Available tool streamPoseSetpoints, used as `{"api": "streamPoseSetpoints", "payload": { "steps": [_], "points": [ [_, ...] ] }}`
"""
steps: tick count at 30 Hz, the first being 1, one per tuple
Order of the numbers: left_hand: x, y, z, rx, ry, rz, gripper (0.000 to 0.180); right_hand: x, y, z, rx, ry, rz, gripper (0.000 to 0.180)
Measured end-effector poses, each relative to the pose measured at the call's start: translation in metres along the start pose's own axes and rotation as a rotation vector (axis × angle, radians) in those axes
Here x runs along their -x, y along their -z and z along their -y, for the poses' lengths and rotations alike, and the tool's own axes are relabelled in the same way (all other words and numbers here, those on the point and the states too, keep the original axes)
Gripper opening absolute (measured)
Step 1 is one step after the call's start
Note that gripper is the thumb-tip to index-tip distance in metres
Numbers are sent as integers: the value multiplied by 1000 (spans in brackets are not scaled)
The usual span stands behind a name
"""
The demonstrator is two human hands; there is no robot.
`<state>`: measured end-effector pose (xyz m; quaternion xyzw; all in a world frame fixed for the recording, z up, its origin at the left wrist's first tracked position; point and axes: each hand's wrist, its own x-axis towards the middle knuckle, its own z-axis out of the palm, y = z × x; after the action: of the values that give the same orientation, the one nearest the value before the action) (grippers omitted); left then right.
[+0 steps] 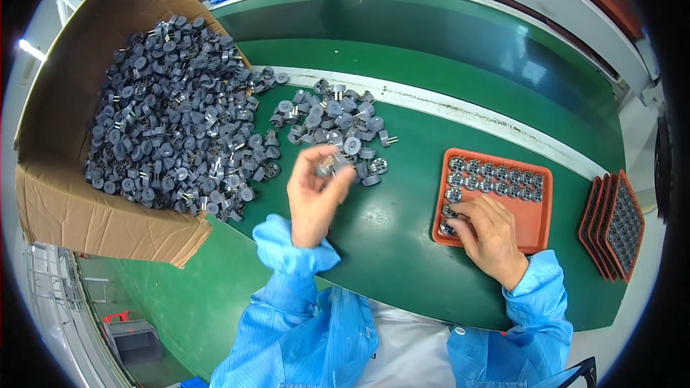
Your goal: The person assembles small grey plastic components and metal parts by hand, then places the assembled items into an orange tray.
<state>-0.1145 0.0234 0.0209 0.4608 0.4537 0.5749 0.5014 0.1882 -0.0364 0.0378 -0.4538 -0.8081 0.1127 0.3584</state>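
Observation:
My left hand (316,190) is raised over the green table, closed on a small round grey plug part (331,164) with metal pins; both are somewhat smeared by motion. To the right, my right hand (491,236) reaches into a shallow orange tray (533,233). Its thumb and fingertips are closed around a round plug part (447,228) at the lower end of the tray's left column. Rows of the same parts (501,172) fill the upper part of the tray, with their dark shiny sides up. My fingers partly hide the left column.
A large cardboard box (108,233) tipped toward the table spills grey plug parts (169,115) at the left. A loose pile of parts (330,118) lies beyond my left hand. Several filled orange trays (622,230) stand on edge at the right. A white-edged rail (431,100) crosses behind.

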Motion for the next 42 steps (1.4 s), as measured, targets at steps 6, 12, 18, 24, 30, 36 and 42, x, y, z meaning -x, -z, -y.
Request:
{"api": "streamPoseSetpoints", "payload": {
  "steps": [6, 12, 18, 24, 30, 36, 42],
  "points": [
    [56, -59, 6, -570, -494, 305, 46, 5, 3, 13, -244, 44, -10, 35],
    [70, -82, 6, -596, -507, 467, 46, 7, 14, 11, -40, 284, 65, 43],
    [81, -89, 7, -622, -635, 552, 46, 15, 22, 21, 182, 339, 107, 15],
    [81, -92, 13, -453, -388, 569, 32, 17, 26, 10, -136, 53, 214, 11],
    [68, -84, 4, 541, 463, 463, 27, 4, 21, -35, -80, -245, 50, 7],
    [56, -76, 3, 523, 581, 660, 43, 8, 3, -49, 117, -146, -17, 13],
    [61, -77, 7, 536, 625, 689, 42, 4, -1, -51, 279, -61, -62, 19]
  ]
}}
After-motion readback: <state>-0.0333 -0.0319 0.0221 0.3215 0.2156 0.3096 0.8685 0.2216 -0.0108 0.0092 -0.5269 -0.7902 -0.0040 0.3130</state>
